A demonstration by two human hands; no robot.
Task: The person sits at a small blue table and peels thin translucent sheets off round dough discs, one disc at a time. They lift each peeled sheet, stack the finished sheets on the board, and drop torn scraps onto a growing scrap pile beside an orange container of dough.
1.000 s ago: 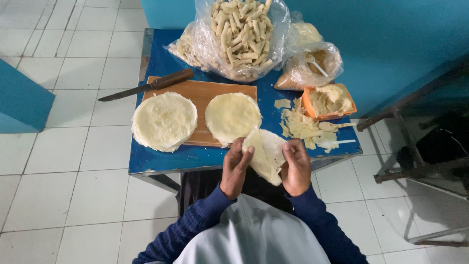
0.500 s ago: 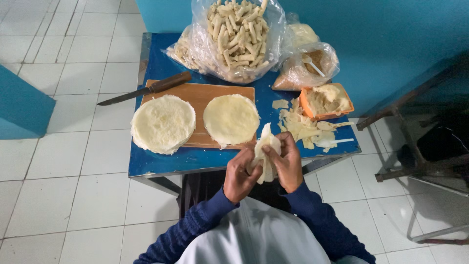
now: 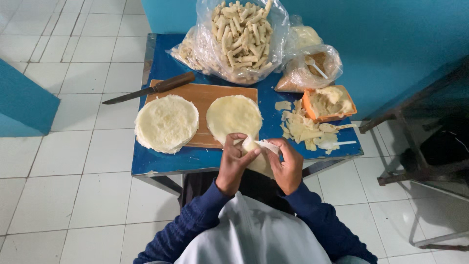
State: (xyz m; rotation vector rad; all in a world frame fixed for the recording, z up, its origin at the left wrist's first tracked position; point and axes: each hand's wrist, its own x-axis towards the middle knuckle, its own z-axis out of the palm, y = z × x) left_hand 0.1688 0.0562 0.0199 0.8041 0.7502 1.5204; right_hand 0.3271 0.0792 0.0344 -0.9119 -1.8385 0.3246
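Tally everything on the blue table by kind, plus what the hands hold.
Wrapper rounds: 3 (a stack, one flat, one folded in the left hand and right hand)
Plastic bags: 3
Knife: 1
Cutting board: 1
Orange bowl: 1
Total: 9

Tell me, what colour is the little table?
Blue, seen in the head view: the table top is bright blue.

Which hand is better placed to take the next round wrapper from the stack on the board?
Probably the left hand. It is nearer the stack of wrappers at the left end of the cutting board. The right hand is farther, and both hold the folded wrapper.
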